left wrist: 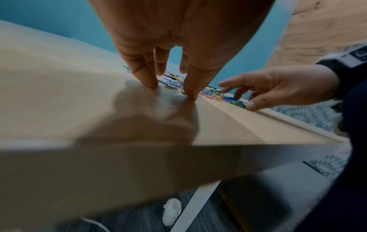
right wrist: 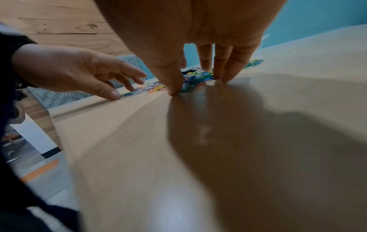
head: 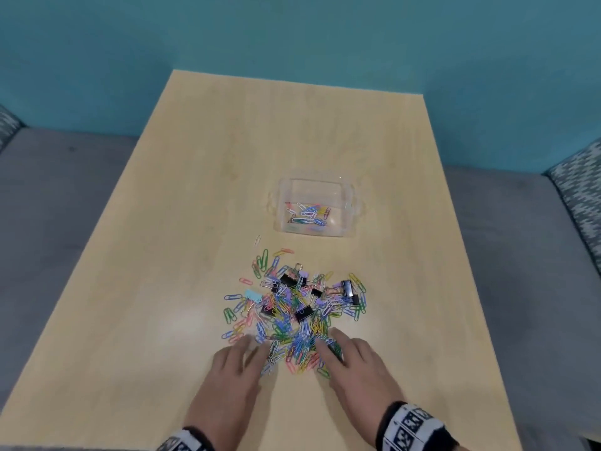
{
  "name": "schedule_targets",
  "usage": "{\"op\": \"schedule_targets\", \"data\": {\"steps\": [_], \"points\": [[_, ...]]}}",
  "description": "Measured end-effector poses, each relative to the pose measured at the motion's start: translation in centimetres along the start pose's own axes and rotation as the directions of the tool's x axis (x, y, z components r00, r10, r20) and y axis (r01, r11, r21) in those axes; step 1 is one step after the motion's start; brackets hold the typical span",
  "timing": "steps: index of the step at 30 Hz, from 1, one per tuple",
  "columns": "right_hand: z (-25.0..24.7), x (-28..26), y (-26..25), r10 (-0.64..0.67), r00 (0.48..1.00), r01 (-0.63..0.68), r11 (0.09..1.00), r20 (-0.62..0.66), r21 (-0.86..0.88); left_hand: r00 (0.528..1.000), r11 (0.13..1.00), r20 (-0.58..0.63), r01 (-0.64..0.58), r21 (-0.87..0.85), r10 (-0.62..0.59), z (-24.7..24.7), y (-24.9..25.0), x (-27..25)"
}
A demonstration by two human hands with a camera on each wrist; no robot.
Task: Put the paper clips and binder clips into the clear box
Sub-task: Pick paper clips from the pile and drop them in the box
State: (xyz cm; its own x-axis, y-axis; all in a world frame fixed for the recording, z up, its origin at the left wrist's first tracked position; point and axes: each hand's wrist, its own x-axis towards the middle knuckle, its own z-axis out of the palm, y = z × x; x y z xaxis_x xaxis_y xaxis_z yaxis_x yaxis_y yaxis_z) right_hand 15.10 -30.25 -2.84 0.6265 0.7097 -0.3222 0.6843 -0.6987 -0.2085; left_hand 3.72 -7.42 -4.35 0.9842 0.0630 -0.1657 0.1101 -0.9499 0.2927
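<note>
My left hand (head: 227, 366) and right hand (head: 354, 359) rest spread-fingered, holding nothing, flanking the near edge of the multicoloured wire paper clips and black binder clips (head: 294, 307) — ready, I judge, to gather them — with the clear plastic box (head: 313, 206) just beyond.

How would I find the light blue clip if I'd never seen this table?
Start at the clear box on the wooden table, then look nearer, at the colourful clip pile. On its left edge lies the light blue binder clip, the only pale blue one; the others are black or lilac.

Light wooden table (head: 201, 196), teal wall (head: 292, 34), grey sofa (head: 58, 203).
</note>
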Motion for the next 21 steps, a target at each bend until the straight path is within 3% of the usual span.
{"op": "schedule_targets", "data": {"steps": [8, 12, 21], "points": [[-0.7, 3.7, -2.2, -0.085, 0.995, 0.083, 0.995, -0.042, -0.062, 0.993, 0.995, 0.101, -0.071, 0.075, 0.063, -0.2, 2.0, 4.1], [-0.7, 4.1, -2.0, -0.162, 0.985, 0.153, 0.979, -0.064, -0.132, 0.987, 0.981, 0.088, -0.143, 0.131, 0.133, -0.2, 1.8, 4.6], [-2.2, 4.3, -1.1, -0.231, 0.973, 0.225, 0.950, 0.000, -0.217, 0.977, 0.961, 0.117, -0.198, 0.191, 0.178, -1.2, 1.6, 5.5]]}}
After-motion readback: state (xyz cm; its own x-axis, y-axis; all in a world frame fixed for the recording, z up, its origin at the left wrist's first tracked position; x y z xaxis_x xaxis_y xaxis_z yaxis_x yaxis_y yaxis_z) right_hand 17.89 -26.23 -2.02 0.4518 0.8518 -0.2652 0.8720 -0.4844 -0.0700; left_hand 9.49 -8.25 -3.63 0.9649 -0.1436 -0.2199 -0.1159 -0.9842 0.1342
